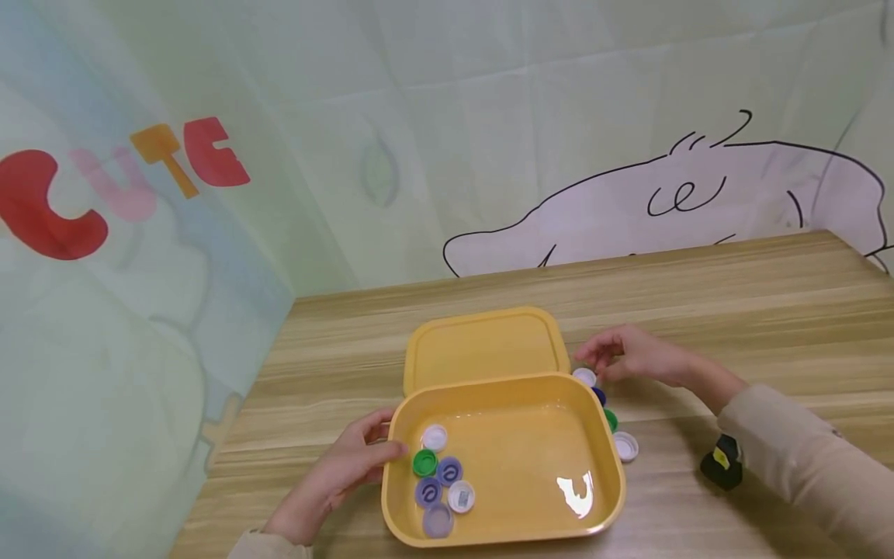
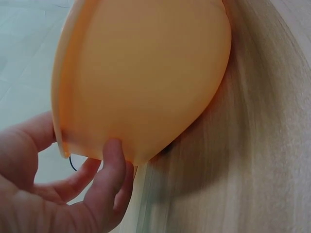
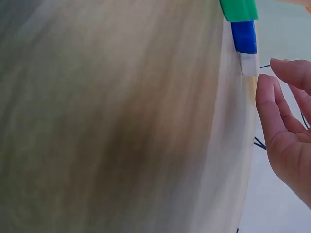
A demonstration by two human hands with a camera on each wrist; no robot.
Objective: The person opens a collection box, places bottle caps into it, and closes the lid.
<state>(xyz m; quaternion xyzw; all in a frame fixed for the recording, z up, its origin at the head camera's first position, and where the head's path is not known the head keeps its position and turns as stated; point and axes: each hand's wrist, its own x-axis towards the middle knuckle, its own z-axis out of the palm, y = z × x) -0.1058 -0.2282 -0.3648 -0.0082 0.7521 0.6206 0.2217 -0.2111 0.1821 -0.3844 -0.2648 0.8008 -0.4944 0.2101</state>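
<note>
Right fingers (image 3: 266,97) parted near white cap (image 1: 584,377), right of centre; box (image 1: 517,458) pinched by left fingers (image 2: 114,162).
Cap judged light, stiff; best gripped edgewise.

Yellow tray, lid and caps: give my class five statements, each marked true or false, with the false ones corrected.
The left hand holds the tray. True.
The lid covers the tray. False: the lid lies on the tray's far side.
A green cap lies inside the tray. True.
Every cap is inside the tray. False: a blue cap, for one, lies outside.
The right hand is near a white cap outside the tray. True.
</note>
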